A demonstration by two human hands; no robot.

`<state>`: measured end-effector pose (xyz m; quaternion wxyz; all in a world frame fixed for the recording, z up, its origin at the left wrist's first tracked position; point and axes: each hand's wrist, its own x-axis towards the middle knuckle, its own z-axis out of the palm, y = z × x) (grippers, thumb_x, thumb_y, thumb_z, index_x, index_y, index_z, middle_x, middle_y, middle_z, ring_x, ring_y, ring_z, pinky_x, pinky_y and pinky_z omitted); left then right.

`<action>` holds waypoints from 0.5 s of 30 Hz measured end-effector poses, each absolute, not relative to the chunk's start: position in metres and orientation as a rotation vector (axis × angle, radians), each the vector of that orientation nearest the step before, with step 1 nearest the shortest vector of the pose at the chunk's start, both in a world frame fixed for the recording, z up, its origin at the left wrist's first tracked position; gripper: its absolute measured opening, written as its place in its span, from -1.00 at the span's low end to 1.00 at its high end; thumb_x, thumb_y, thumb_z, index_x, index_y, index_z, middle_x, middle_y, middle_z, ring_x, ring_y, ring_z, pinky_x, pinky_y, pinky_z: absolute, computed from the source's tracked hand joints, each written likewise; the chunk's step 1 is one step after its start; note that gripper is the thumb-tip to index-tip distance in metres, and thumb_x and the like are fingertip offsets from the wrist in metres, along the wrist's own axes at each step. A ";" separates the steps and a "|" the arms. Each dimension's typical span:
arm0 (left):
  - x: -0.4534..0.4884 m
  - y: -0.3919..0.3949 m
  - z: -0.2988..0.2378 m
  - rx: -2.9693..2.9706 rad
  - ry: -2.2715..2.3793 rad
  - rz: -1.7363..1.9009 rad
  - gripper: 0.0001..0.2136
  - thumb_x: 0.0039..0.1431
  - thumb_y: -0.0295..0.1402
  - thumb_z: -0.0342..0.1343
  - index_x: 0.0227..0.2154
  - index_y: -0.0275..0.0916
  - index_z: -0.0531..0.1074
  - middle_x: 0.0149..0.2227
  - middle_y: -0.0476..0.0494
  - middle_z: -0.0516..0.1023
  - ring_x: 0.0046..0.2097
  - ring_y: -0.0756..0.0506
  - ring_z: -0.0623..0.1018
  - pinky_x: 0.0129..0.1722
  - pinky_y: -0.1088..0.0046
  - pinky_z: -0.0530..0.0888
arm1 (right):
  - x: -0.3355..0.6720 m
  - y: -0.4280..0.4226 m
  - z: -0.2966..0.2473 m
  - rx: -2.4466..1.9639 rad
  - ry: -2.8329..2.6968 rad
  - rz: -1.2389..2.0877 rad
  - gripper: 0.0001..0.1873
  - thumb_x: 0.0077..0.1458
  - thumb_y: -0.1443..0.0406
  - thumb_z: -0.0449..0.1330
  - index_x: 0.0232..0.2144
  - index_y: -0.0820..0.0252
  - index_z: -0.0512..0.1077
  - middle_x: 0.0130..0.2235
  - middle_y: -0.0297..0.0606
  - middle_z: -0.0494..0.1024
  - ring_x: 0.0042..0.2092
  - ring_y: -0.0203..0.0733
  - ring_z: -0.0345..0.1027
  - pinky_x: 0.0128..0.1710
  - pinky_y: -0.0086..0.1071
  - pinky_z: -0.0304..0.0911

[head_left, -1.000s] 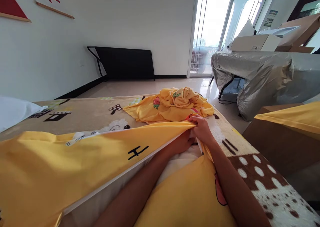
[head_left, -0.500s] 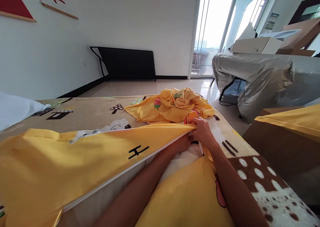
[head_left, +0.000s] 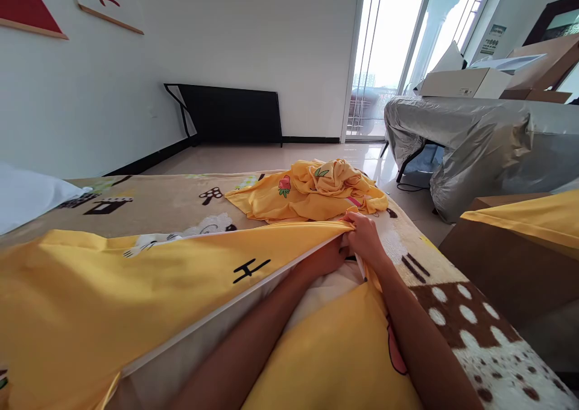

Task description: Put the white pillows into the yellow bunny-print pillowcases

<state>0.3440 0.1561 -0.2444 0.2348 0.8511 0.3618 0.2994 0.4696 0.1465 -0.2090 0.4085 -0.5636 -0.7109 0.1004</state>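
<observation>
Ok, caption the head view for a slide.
Right hand pinching yellow fabric, left hand beneath its edge, over a patterned blanket.

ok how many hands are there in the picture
2: the right hand grips the far end of the yellow cover, and the left hand is just beside it, below the cover's edge, with its fingers partly hidden.

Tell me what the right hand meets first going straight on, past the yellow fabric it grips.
Likely the crumpled yellow cloth lying just beyond the right hand; the gap is hard to judge.
</observation>
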 end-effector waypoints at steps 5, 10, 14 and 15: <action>0.344 0.144 -0.238 2.425 1.054 0.767 -0.59 0.16 -0.34 -0.04 0.09 -0.19 0.26 0.16 -0.20 0.34 0.19 -0.19 0.30 0.24 0.18 0.17 | 0.480 0.151 -0.211 -1.521 -1.762 0.211 -0.64 -0.29 0.50 -0.02 -0.44 0.20 0.48 -0.36 -0.20 0.54 -0.31 -0.18 0.29 -0.28 -0.40 0.08; 0.345 0.132 -0.233 2.534 1.122 0.682 -0.65 0.15 -0.37 -0.05 0.00 -0.24 0.34 0.13 -0.27 0.37 0.16 -0.24 0.34 0.19 0.16 0.24 | 0.488 0.154 -0.214 -1.585 -1.848 0.152 -0.77 -0.28 0.48 0.00 -0.63 0.19 0.43 -0.52 -0.22 0.49 -0.44 -0.22 0.19 -0.39 -0.39 -0.01; 0.341 0.124 -0.230 2.592 1.104 0.645 -0.65 0.09 -0.42 -0.02 -0.04 -0.24 0.37 0.08 -0.30 0.41 0.14 -0.28 0.35 0.17 0.11 0.25 | 0.490 0.155 -0.212 -1.515 -1.819 0.137 -0.70 -0.28 0.47 -0.02 -0.56 0.21 0.50 -0.42 -0.22 0.52 -0.37 -0.22 0.25 -0.34 -0.41 0.06; 0.339 0.122 -0.229 2.597 1.115 0.642 -0.61 0.07 -0.42 0.00 0.00 -0.23 0.33 0.07 -0.30 0.42 0.12 -0.29 0.37 0.15 0.11 0.28 | 0.491 0.155 -0.211 -1.495 -1.819 0.152 -0.69 -0.28 0.46 -0.02 -0.55 0.21 0.51 -0.40 -0.22 0.53 -0.35 -0.21 0.27 -0.33 -0.42 0.07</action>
